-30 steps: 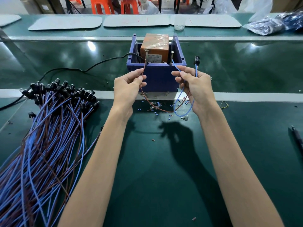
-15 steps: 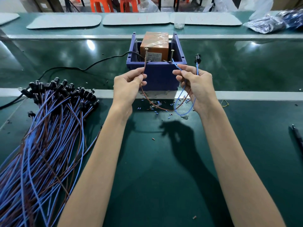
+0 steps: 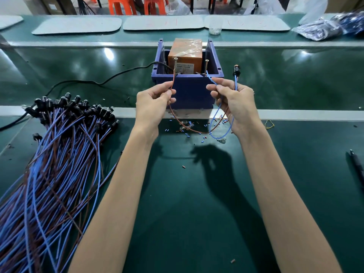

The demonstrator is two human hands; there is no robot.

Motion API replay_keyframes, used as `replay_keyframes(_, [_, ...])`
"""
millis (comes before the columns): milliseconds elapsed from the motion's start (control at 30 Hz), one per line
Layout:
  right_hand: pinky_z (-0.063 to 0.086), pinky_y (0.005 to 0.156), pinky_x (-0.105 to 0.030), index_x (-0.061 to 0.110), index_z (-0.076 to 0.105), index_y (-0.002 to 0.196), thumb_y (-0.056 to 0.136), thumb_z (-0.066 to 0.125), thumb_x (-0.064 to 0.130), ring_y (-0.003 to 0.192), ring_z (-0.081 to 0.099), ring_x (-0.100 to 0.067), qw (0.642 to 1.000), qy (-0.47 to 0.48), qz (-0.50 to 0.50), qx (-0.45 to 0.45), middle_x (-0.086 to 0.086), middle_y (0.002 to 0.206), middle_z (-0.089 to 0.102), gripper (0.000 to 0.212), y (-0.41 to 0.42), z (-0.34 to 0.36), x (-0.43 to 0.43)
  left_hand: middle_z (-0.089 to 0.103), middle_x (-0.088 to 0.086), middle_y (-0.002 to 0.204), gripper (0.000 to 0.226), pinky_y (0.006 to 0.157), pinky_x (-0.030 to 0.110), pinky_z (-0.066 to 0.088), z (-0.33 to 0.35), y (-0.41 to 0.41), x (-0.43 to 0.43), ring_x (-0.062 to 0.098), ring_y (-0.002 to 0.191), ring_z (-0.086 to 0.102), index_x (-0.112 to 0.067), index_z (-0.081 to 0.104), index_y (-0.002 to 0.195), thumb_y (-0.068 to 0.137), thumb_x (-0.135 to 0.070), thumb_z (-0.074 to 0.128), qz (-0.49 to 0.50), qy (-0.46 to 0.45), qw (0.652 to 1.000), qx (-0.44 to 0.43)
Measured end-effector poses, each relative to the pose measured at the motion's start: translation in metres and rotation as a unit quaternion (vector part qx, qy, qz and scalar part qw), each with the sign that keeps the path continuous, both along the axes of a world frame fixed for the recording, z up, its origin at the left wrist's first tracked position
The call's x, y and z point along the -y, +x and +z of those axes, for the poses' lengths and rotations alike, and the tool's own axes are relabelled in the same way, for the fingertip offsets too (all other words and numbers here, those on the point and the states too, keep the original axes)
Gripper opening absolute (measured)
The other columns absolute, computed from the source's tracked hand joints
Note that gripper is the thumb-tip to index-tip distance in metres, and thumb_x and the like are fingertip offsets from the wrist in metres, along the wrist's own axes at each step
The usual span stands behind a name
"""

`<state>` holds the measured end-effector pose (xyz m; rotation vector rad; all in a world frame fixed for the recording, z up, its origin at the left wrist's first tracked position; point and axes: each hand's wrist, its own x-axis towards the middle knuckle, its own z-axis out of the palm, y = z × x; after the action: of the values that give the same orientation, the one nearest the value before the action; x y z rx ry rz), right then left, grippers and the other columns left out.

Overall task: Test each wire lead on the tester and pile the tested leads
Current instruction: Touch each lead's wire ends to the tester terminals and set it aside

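Apart, left hand (image 3: 153, 107) pinches brown wire (image 3: 173, 79) — right hand (image 3: 234, 103), blue wire (image 3: 211, 79)

On my screen I see the bare left hand (image 3: 152, 107) and the bare right hand (image 3: 236, 104). The long left forearm (image 3: 118, 186) and right forearm (image 3: 279, 186) are uncovered along their whole visible length.

Person's left hand (image 3: 155, 103) pinches thin brown wire (image 3: 173, 81), its end up at left metal screw post (image 3: 175, 64) of orange box tester (image 3: 185, 54) in blue plastic bin (image 3: 189, 91). The right hand (image 3: 234, 101) pinches blue wire (image 3: 211, 79) at right post (image 3: 206, 66), black socket (image 3: 237, 70) poking above the fingers (image 3: 213, 88). A pile of blue-brown leads (image 3: 49, 164) lies left on green desk (image 3: 197, 194).
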<state>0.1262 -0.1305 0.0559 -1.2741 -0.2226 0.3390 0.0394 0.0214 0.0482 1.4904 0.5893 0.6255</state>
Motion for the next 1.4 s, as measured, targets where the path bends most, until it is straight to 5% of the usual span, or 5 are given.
replay_keyframes(733, [0.052,0.06,-0.014,0.003,0.066,0.089,0.093,0.047,-0.007,0.07,0.072,-0.012,0.999,0.039,-0.019,-0.028,-0.005,0.075,0.074,0.022,-0.004,-0.001,-0.008,0.069,0.0,0.085,0.023,0.062,0.01,0.047,-0.001,0.002,0.002,-0.002,0.059,0.063,-0.011,0.067,0.108,0.093,0.001,0.055,0.004,-0.015,1.0,0.014])
replay_keyframes(967, [0.049,0.055,-0.014,0.001,0.065,0.087,0.092,0.045,-0.009,0.063,0.07,-0.012,0.986,0.094,-0.127,-0.056,-0.01,0.075,0.07,0.024,0.0,-0.001,-0.005,0.069,-0.001,0.087,0.024,0.064,0.011,0.049,-0.002,0.002,0.002,-0.001,0.061,0.065,-0.009,0.068,0.11,0.093,0.0,0.055,0.041,-0.023,0.999,0.017])
replay_keyframes(1400, [0.049,0.058,-0.013,0.004,0.066,0.088,0.093,0.046,-0.008,0.059,0.066,-0.008,0.997,0.05,-0.045,-0.03,-0.005,0.071,0.07,0.024,-0.005,-0.001,-0.01,0.07,-0.002,0.083,0.024,0.061,0.011,0.047,-0.001,0.002,0.003,-0.003,0.058,0.062,-0.013,0.07,0.106,0.091,0.0,0.056,0.003,-0.022,1.0,0.008])
